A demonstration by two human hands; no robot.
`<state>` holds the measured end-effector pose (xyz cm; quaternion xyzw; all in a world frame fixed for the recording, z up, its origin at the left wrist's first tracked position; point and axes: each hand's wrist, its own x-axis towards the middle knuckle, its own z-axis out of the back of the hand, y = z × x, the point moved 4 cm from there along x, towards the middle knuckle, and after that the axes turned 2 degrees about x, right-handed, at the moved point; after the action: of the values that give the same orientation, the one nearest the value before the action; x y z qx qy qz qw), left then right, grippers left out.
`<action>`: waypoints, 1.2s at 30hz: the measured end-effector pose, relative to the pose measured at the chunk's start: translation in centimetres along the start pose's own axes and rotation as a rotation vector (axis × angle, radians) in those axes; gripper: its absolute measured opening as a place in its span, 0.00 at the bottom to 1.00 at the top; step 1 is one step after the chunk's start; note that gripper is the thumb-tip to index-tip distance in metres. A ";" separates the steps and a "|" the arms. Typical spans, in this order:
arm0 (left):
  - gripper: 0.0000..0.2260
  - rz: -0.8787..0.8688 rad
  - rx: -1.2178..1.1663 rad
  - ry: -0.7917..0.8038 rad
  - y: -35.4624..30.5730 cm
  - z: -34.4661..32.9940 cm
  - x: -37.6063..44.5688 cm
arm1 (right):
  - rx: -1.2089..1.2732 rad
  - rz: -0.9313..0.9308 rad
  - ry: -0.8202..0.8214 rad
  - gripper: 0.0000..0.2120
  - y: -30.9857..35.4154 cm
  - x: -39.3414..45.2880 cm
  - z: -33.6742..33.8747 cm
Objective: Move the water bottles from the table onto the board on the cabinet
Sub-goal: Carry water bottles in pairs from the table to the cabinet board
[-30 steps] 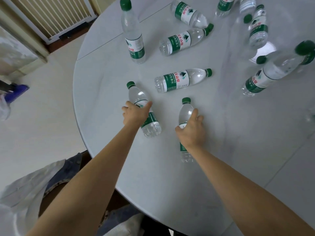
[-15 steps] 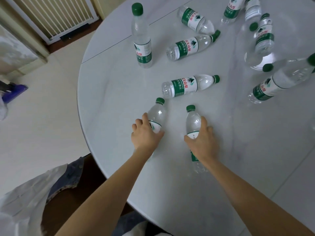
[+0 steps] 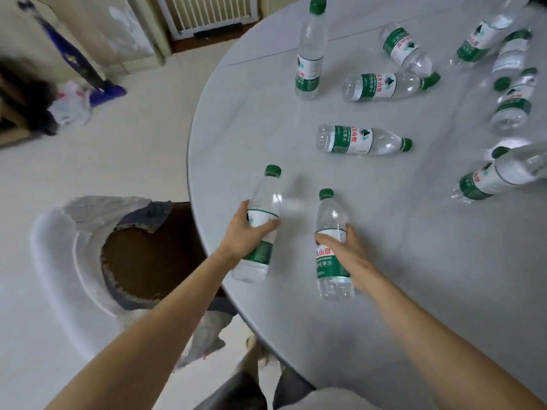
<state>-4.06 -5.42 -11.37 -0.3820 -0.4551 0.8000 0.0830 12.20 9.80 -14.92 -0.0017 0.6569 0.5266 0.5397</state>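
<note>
Each hand is gripping one bottle: the left hand (image 3: pixel 247 232) is wrapping the left bottle (image 3: pixel 262 223), the right hand (image 3: pixel 344 250) the right bottle (image 3: pixel 331 247), long axes pointing caps-away over the desk (image 3: pixel 414 261).

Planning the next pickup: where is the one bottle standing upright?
In the head view, the upright bottle stands at the table's far left edge, just left of a lying bottle.

bottles (image 3: pixel 364 140): clear, green caps, green-white labels | table (image 3: pixel 414 261): pale grey

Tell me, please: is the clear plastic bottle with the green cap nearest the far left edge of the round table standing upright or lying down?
Upright. The clear plastic bottle with the green cap stands on its base on the grey round table, cap uppermost.
</note>
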 end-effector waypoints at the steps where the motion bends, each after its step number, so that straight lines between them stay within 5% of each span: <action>1: 0.22 0.026 -0.102 -0.013 0.1 1.1 -1.6 | 0.101 -0.044 0.080 0.23 -0.1 -1.1 -1.0; 6: 0.14 -0.001 -0.478 -0.119 1.4 8.5 -9.1 | 0.280 -0.100 0.451 0.17 1.6 -6.2 -8.9; 12: 0.11 0.016 -0.765 -0.493 7.9 18.4 -19.2 | 0.025 -0.101 0.906 0.36 3.6 -13.9 -21.8; 15: 0.18 -0.021 -0.860 -0.657 12.7 22.8 -25.8 | -0.098 -0.102 1.064 0.49 2.2 -18.9 -29.1; 22: 0.23 -0.011 -0.996 -1.053 27.3 31.3 -43.8 | -0.384 -0.066 1.354 0.29 -8.1 -34.8 -44.9; 36: 0.18 -0.022 -1.199 -1.494 49.7 47.3 -69.4 | -0.793 -0.060 1.714 0.28 -31.3 -62.9 -70.4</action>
<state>22.31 -98.70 0.34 0.2525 -0.7279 0.4700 -0.4307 6.50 -88.58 -1.42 -0.5885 0.6024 0.5168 -0.1537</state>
